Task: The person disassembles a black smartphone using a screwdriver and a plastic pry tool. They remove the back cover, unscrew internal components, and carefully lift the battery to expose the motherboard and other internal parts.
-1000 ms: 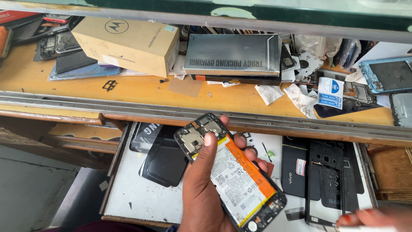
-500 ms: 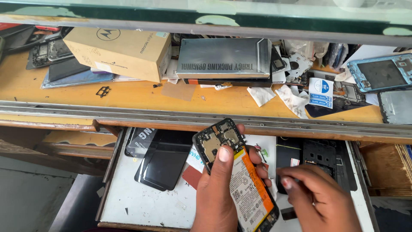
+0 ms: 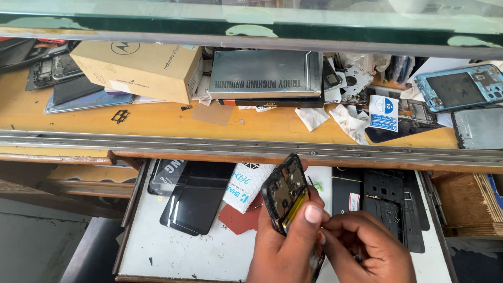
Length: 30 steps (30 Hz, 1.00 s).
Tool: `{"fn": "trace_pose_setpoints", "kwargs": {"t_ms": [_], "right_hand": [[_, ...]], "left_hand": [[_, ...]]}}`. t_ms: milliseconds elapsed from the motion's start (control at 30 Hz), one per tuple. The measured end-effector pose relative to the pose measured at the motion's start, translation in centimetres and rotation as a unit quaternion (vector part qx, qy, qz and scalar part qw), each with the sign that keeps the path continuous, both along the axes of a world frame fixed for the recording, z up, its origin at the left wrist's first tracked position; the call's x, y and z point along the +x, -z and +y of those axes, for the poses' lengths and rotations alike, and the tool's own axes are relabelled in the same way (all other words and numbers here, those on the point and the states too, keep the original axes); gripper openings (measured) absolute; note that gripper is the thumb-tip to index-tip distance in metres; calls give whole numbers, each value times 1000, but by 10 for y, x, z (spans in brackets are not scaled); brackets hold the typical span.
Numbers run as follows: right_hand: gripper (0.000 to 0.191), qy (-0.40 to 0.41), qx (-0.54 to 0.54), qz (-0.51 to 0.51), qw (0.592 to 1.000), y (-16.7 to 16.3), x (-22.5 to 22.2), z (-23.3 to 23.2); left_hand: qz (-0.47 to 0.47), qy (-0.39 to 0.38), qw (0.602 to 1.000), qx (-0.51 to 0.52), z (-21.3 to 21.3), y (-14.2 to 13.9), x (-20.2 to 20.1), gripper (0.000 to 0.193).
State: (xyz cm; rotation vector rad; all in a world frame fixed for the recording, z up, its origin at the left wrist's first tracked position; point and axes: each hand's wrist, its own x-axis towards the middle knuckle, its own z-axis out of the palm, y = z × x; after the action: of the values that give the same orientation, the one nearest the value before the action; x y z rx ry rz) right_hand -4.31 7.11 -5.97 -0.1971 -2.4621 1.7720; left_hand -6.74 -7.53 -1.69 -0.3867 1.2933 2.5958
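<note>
Cluttered wooden table up top, white drawer tray below. Left hand has fingers clamped round an opened black phone with yellow battery, tilted on edge above the tray, probably for access. Right hand looks pinched shut beside it; can't tell on what.

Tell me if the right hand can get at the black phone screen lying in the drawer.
Probably yes, but not directly: the right hand sits beside the opened phone held by the left hand, which stands between it and the black phone screen.

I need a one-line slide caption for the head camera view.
Left hand tilts an opened phone on edge while right hand touches it.
</note>
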Motion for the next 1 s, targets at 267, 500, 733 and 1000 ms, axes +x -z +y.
{"fn": "trace_pose_setpoints", "kwargs": {"t_ms": [267, 500, 733, 1000], "right_hand": [[12, 30, -42, -44, 998, -12, -5, -10], [7, 61, -66, -134, 987, -3, -6, -1], [14, 0, -10, -65, 998, 20, 2, 7], [41, -88, -273, 36, 957, 17, 0, -7]], "left_hand": [[65, 8, 998, -18, -2, 5, 3, 57], [41, 29, 999, 20, 0, 1, 6, 66], [45, -4, 993, 110, 2, 2, 7, 60], [310, 8, 905, -291, -17, -17, 7, 90]]}}
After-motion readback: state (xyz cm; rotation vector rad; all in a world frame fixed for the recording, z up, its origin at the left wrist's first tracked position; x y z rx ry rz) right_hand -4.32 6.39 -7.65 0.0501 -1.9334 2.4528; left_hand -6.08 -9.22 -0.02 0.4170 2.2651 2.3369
